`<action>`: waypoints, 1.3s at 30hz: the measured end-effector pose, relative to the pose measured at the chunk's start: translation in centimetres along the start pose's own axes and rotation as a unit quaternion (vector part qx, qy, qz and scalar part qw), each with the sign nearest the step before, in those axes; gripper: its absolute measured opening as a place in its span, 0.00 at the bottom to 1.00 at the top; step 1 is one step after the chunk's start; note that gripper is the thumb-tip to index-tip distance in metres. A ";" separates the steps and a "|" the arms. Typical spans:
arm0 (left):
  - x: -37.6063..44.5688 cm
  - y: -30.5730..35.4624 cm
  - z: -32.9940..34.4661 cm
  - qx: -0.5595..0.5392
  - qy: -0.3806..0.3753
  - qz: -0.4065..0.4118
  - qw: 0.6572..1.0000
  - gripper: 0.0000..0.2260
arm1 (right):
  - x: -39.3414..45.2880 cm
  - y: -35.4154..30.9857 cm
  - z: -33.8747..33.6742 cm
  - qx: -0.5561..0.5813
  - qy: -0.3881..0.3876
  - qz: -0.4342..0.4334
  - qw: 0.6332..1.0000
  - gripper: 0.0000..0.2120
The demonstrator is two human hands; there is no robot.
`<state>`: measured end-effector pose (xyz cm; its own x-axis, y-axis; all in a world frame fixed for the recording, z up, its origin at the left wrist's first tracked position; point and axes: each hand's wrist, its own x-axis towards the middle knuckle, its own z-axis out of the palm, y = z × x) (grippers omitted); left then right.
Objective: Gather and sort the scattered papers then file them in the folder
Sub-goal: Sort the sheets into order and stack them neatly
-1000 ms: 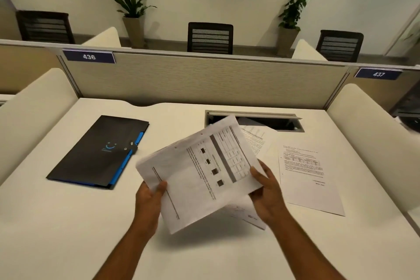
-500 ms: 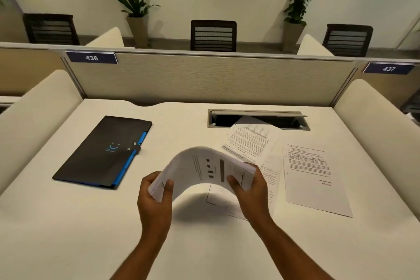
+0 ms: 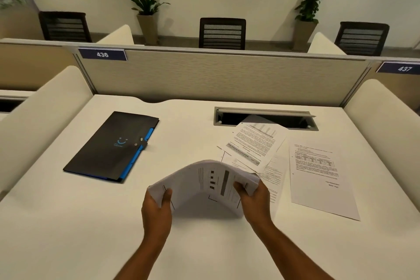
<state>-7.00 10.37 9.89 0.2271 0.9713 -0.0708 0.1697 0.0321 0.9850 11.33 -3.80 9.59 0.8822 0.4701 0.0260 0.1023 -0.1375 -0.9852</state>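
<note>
- A bundle of sheets (image 3: 204,179) is bowed upward into an arch between the two hands, above the near middle of the counter (image 3: 68,223); a crease could be pressed into the pages if the ends are pushed closer together.
- The bundle's edges look uneven, so an inner sheet could slide out and drop back onto the counter if either grip is relaxed.
- A loose pile of papers (image 3: 256,148) lies beyond the right hand, and its far sheet overhangs the open cable slot (image 3: 266,118); a page could be nudged into that slot by a careless reach.
- A single sheet (image 3: 318,177) lies to the right of the pile and could be overlooked during gathering.
- The black folder (image 3: 111,145) lies closed, well apart to the left, with nothing seen to be filed in it yet.
- The left hand (image 3: 156,209) is clamped on the bundle's left end, thumb on top, the fingers curled beneath and hidden.
- The right hand (image 3: 254,200) is clamped on the bundle's right end, its fingers (image 3: 238,187) curled over the top face.
</note>
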 end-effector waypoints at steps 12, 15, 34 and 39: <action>-0.3 -2.4 0.4 0.055 -0.056 -0.007 0.997 0.19 | 0.3 2.9 -1.4 -0.030 -0.014 0.052 0.998 0.20; 0.4 -1.9 0.6 0.080 -0.043 -0.001 0.996 0.16 | 1.0 2.0 -1.8 -0.026 0.025 0.039 0.999 0.20; 0.6 0.0 2.1 -0.172 -0.157 -0.097 0.968 0.18 | 2.9 0.1 -2.7 0.312 -0.026 0.176 0.933 0.25; 2.4 3.2 0.9 -0.061 -0.231 0.015 0.971 0.17 | 4.0 -2.1 -3.9 0.184 0.003 0.120 0.976 0.20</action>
<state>-5.03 12.56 12.72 0.6402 0.7644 -0.0766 0.0470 0.0605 0.9971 16.42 -4.99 12.39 0.8629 0.4582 -0.2133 -0.2787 0.0793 -0.9571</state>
